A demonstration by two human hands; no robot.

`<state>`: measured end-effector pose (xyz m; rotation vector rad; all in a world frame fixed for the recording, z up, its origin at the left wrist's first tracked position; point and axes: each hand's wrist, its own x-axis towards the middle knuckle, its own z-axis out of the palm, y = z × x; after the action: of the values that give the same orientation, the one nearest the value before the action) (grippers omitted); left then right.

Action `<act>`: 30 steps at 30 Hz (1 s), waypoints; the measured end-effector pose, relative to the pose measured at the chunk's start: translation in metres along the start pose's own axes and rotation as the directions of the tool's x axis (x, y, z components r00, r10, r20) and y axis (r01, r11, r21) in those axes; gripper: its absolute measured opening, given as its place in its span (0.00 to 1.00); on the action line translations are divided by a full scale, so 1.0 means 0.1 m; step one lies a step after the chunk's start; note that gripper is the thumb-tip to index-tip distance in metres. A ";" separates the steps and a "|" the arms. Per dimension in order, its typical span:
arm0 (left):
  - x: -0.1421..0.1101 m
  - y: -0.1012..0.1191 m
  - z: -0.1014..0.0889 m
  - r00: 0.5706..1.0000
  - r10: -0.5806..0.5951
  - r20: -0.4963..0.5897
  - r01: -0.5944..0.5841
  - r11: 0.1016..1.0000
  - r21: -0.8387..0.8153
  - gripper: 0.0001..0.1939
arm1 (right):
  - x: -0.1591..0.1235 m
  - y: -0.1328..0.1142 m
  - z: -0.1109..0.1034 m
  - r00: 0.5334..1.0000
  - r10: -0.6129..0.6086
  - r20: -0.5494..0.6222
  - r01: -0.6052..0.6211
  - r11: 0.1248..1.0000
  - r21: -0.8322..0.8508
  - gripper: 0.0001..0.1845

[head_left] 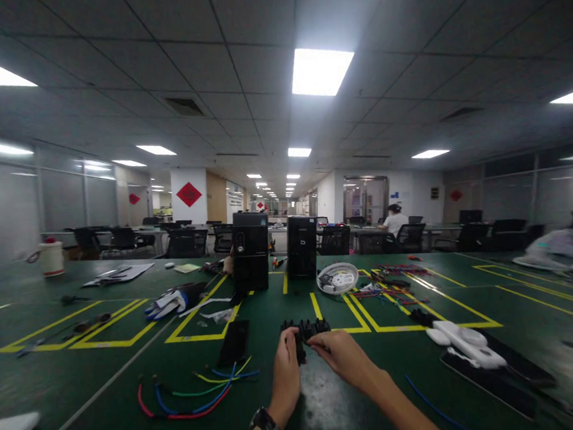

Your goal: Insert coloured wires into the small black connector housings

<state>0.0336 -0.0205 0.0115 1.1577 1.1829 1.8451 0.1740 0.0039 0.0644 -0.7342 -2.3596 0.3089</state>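
Both hands hold a black ridged block (305, 329), possibly a terminal block, just above the green table. My left hand (286, 369) is closed around its left part, with a watch (265, 425) on the wrist. From the right, my right hand (343, 354) pinches the block's near edge with fingertips together. Whether a small piece sits between those fingertips is too small to make out. To the left lie loose red, blue, green and yellow wires (193, 410) and a flat black item (234, 342). A single blue wire (436, 409) curves beside my right forearm.
Two black computer towers (250, 251) stand ahead, near a white basket (337, 279). Bundled wires (383, 292) lie right of it. White devices (468, 345) rest on the right; gloves (176, 301) lie left. Yellow tape marks the table (107, 405). Another person (560, 244) leans at the far right.
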 end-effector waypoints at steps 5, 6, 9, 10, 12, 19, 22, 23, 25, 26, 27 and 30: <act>0.27 0.23 -0.28 0.909 0.079 -0.410 -0.111 0.992 -0.056 0.19 | 0.00 -0.28 0.36 0.969 0.083 -0.234 -0.039 0.981 0.188 0.14; 0.35 0.28 -0.42 0.868 0.069 -0.491 -0.104 0.994 -0.044 0.18 | -0.02 -0.30 0.46 0.972 0.096 -0.216 -0.046 0.974 0.223 0.13; 0.50 0.47 -0.87 0.808 0.111 -0.579 -0.115 0.993 0.030 0.15 | -0.01 -0.30 0.66 0.975 0.151 -0.165 -0.101 0.955 0.278 0.13; 0.50 0.54 -0.99 0.806 0.146 -0.573 -0.145 0.988 0.047 0.14 | 0.04 -0.28 0.70 0.970 0.176 -0.168 -0.122 0.948 0.293 0.14; 0.46 0.66 -1.09 0.836 0.193 -0.514 -0.204 0.978 0.034 0.13 | 0.19 -0.26 0.75 0.979 0.165 -0.121 -0.118 0.938 0.326 0.15; 0.25 0.48 -0.60 0.967 0.123 -0.225 -0.120 0.992 0.028 0.15 | 0.33 -0.24 0.67 0.995 -0.016 -0.101 0.046 0.952 0.302 0.38; 0.20 0.18 -0.31 0.996 -0.029 -0.079 0.029 1.000 -0.003 0.17 | 0.10 -0.12 0.46 0.990 -0.034 -0.136 0.072 0.955 0.286 0.38; 0.18 0.10 -0.21 0.996 -0.087 -0.004 0.087 0.996 -0.023 0.18 | 0.02 -0.04 0.38 0.992 -0.021 -0.126 0.054 0.964 0.261 0.35; 0.15 -0.01 -0.05 0.977 -0.173 0.124 0.177 0.984 -0.025 0.22 | -0.11 0.20 0.21 0.995 0.017 -0.096 0.000 0.984 0.180 0.31; 0.15 -0.04 0.01 0.969 -0.179 0.168 0.180 0.984 0.006 0.23 | -0.17 0.36 0.12 0.995 0.048 -0.090 -0.036 0.991 0.130 0.31; 0.14 -0.06 0.05 0.969 -0.149 0.199 0.140 0.988 0.058 0.24 | -0.21 0.54 0.04 0.991 0.092 -0.095 -0.084 0.993 0.077 0.32; 0.14 -0.09 0.04 0.964 0.051 0.262 -0.123 0.957 0.263 0.24 | -0.23 1.13 -0.19 0.948 0.298 -0.111 -0.307 0.949 -0.069 0.37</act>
<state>0.0322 -0.0037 0.0085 1.5746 1.2845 1.5669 0.2491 0.0831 0.0236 -1.1312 -2.1747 0.2950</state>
